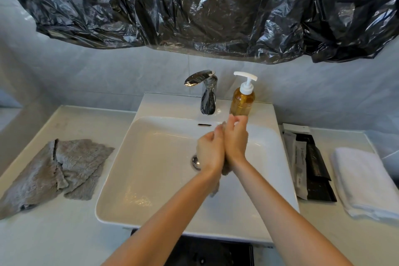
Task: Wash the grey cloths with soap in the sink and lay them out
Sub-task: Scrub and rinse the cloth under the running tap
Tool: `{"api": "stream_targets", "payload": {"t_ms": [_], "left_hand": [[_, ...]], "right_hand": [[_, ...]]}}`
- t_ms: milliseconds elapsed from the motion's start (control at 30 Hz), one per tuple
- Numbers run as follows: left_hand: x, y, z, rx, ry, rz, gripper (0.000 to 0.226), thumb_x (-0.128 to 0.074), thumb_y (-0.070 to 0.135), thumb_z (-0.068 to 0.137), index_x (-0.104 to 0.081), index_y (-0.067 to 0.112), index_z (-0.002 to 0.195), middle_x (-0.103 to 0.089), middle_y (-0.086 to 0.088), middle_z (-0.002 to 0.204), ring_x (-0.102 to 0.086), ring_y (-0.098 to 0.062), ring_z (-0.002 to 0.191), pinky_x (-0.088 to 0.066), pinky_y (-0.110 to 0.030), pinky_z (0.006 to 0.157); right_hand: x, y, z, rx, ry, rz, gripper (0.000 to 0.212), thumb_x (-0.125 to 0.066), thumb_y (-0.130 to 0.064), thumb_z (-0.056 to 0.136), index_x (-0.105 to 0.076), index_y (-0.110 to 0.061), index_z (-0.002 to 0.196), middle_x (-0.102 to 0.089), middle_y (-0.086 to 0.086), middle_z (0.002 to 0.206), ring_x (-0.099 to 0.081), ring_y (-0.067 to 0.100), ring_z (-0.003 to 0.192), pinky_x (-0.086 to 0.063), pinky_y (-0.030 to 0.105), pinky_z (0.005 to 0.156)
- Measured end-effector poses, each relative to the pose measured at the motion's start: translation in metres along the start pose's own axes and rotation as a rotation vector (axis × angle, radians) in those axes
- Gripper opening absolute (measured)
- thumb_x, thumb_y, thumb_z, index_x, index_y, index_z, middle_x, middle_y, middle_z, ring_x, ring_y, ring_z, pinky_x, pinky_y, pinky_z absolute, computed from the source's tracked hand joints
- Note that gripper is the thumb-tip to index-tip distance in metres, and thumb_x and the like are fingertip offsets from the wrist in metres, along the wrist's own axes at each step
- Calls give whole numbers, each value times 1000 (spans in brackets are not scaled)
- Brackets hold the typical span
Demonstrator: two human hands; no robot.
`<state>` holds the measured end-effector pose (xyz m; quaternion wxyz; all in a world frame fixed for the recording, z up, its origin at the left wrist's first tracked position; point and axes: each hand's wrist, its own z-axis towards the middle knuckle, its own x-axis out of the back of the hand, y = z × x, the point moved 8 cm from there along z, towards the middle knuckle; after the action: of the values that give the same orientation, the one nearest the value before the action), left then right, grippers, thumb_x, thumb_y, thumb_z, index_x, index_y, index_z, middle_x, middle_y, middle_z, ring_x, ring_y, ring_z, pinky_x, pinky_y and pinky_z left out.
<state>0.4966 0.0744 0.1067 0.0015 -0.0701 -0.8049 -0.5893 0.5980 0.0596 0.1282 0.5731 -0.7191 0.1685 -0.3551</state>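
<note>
L hand (210,150) & R hand (236,136) squeeze grey cloth (225,170) over sink (151,179), apparently mid-scrub; next prob. rinse, wring.

I stood at a bathroom vanity. A white basin (151,179) sat in a pale counter (64,233), with a chrome mixer tap (207,93) and a pump bottle (242,101) of amber soap on its far rim and grey wall tiles (97,75) behind. At the right lay a folded white towel (364,181) beside small packets (313,164).
</note>
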Motion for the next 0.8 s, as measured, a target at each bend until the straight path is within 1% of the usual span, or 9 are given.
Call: {"api": "stream_targets", "payload": {"t_ms": [133,233,300,400,500,600,667,733,800], "left_hand": [[25,2,29,65,72,44,38,-42,17,98,-50,9,61,-54,-4,56,-48,-18,54,-39,-30,57],[14,-7,9,92,17,-37,37,-43,23,99,-56,6,68,-57,-2,58,-52,-8,47,-44,-21,50],[13,-6,6,64,11,-35,43,-44,27,99,-60,6,66,-62,-4,58,-57,-13,52,-47,-25,51],[35,-1,25,55,96,-9,45,-43,18,98,-45,8,54,-52,-4,50,-44,-21,54,-38,-29,54],[30,4,10,13,47,-12,44,-44,23,98,-51,8,57,-55,-3,51,-47,-13,47,-37,-20,43],[34,12,19,17,40,-36,44,-46,29,97,-55,11,58,-58,-2,54,-52,-19,56,-41,-27,57],[44,12,32,70,50,-71,42,-47,25,97,-49,10,58,-54,-4,56,-47,-22,60,-40,-32,64],[40,7,19,70,-12,-53,37,-45,25,98,-52,8,66,-54,-4,58,-48,-19,57,-43,-27,57],[35,2,6,-1,-39,-31,42,-44,28,99,-58,8,65,-58,-1,54,-53,-13,51,-42,-21,47]], "right_hand": [[-22,-8,-40,127,-142,-101,14,-36,-34,103,-38,-21,97,-57,-4,76,-60,21,76,-41,28,58],[-13,-12,-10,70,-24,-67,15,-37,-30,103,-39,-16,98,-56,-1,80,-61,28,86,-41,32,66],[-8,-5,-10,5,25,-60,15,-36,-30,103,-38,-17,98,-55,0,79,-61,32,90,-40,32,69],[-25,-12,-46,123,-107,-93,12,-37,-31,103,-38,-20,98,-58,-1,81,-62,23,80,-43,29,62],[-20,-19,-22,91,-11,-52,11,-41,-27,102,-40,-17,97,-59,1,82,-63,29,85,-48,35,70],[-21,-21,-32,97,58,-29,12,-40,-30,102,-41,-18,97,-61,5,83,-63,32,84,-49,40,72],[-33,-27,-53,182,-42,-53,12,-39,-31,102,-42,-19,99,-62,-1,78,-63,21,75,-49,34,65],[-28,-26,-37,148,26,-54,15,-40,-30,103,-44,-16,101,-57,-5,75,-61,20,77,-47,30,66],[-22,-16,-25,36,95,-19,16,-39,-31,102,-43,-15,100,-58,-1,77,-63,29,85,-49,39,72]]}}
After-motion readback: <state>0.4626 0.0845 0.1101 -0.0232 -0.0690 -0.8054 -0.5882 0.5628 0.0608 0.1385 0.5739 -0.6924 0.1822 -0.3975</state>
